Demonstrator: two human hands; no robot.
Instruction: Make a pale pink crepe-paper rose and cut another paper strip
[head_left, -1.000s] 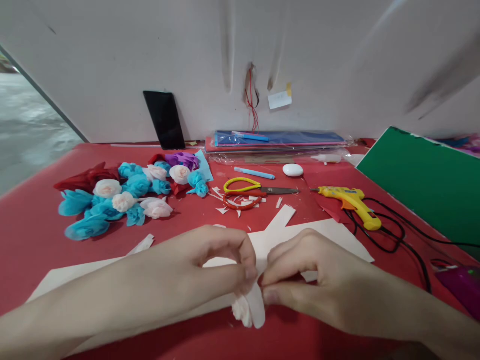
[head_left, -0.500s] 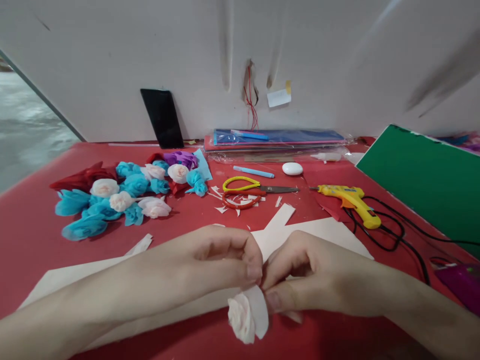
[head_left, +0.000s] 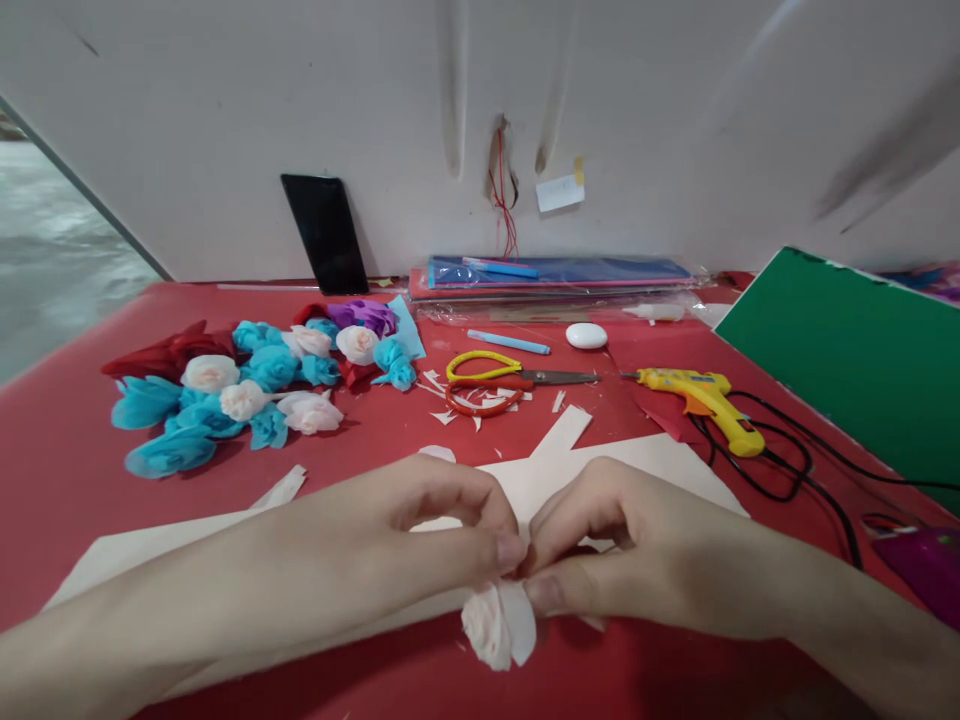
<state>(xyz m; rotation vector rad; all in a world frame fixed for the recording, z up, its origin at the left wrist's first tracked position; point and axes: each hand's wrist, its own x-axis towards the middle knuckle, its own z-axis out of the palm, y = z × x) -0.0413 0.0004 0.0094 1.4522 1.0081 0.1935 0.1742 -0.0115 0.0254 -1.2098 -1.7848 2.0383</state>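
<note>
Between my two hands hangs a pale pink paper flower [head_left: 487, 628], its ruffled bloom tipped down toward me and one smooth petal lying along its right side. My left hand [head_left: 450, 530] pinches its upper end with thumb and fingertips. Thumb and forefinger of my right hand [head_left: 592, 560] are closed on the smooth petal and the flower's base; the exact grip point is partly hidden by the fingers. Under both hands lies a large pale pink paper sheet [head_left: 652, 460], with a cut strip [head_left: 561, 432] on its far edge.
Finished paper flowers [head_left: 270, 370] in blue, pink, red and purple cluster at the left. Beyond the sheet lie scissors [head_left: 487, 385] among scraps, a light blue pen [head_left: 508, 342] and a white oval case [head_left: 586, 336]. A corded yellow glue gun [head_left: 705, 400] and a green board [head_left: 847, 370] are on the right.
The flower has risen slightly and turned a little between my fingers. Both hands keep their pinch and have shifted only slightly.
</note>
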